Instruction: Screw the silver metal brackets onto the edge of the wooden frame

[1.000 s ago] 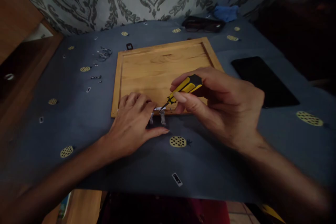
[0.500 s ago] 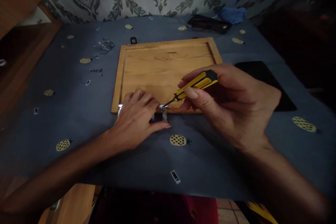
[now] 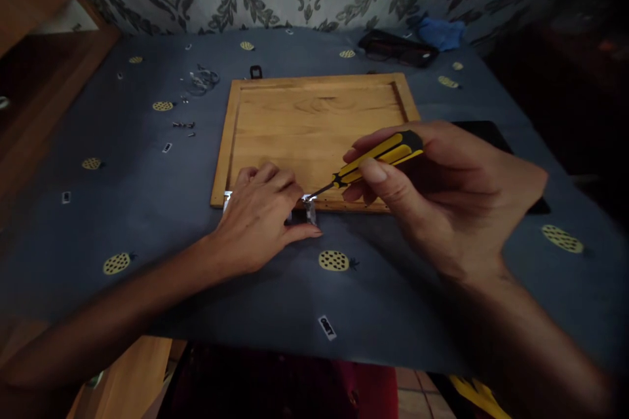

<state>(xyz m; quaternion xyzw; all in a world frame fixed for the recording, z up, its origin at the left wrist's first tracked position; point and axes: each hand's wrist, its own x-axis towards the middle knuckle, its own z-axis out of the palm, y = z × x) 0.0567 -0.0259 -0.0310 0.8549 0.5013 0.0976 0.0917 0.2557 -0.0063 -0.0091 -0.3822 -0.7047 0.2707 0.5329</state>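
A wooden panel with a raised frame [image 3: 314, 124] lies on the blue patterned cloth. At its near edge, my left hand [image 3: 260, 216] rests over a shiny metal piece [image 3: 310, 209], with its fingers curled and its thumb stretched along the near side. Part of the metal is hidden under that hand. My right hand [image 3: 442, 196] grips a yellow and black screwdriver [image 3: 378, 158] between thumb and fingers. The screwdriver slants down to the left, and its tip meets the metal piece beside my left fingers.
Several screws [image 3: 183, 125] and a small tangle of clear or metallic items [image 3: 202, 80] lie left of the panel. Behind it are a dark buckle-like piece [image 3: 256, 72], a black case [image 3: 397, 49] and a blue cloth [image 3: 442, 34]. A dark flat object [image 3: 484, 134] lies at right.
My right hand and the screwdriver handle have shifted slightly to the right, while the tip stays at the metal piece. The whole view has moved a little. My left hand keeps its place on the metal.
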